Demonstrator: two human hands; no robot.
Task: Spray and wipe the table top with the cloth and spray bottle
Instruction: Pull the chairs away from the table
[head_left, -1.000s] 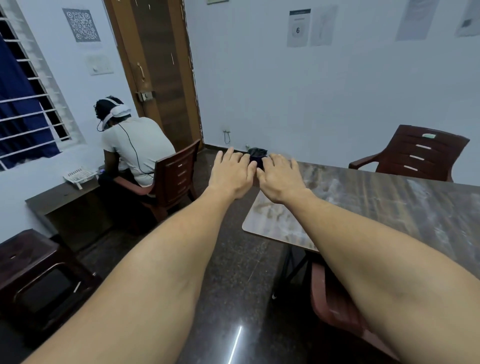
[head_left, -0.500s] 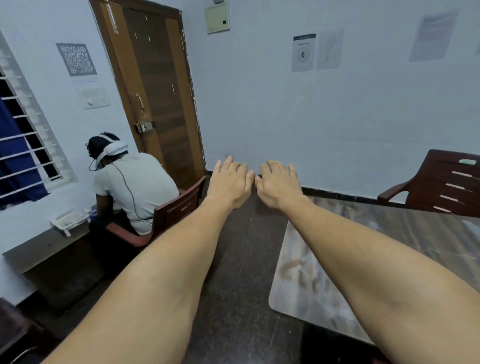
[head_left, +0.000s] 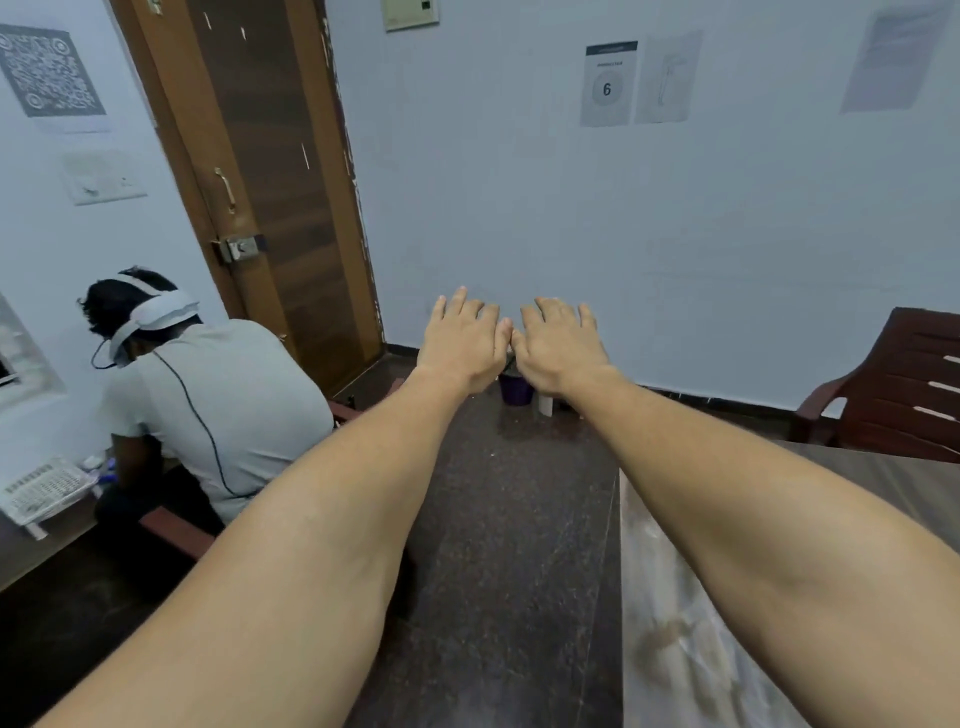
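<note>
Head view: left hand (head_left: 462, 340) and right hand (head_left: 558, 345) at frame centre, stretched forward side by side, fingers spread, grip released, nothing held (probably a start pose). Surface (head_left: 675, 649) lower right. Cloth and spray bottle not visible.

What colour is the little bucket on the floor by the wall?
Purple. The little bucket shows in the head view, partly hidden behind both hands.

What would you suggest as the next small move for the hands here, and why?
Probably lower both arms and look down toward the table top. The left hand and right hand are stretched out flat, open and empty, above the floor, and neither a cloth nor a spray bottle can be made out, so those need finding first.
</note>
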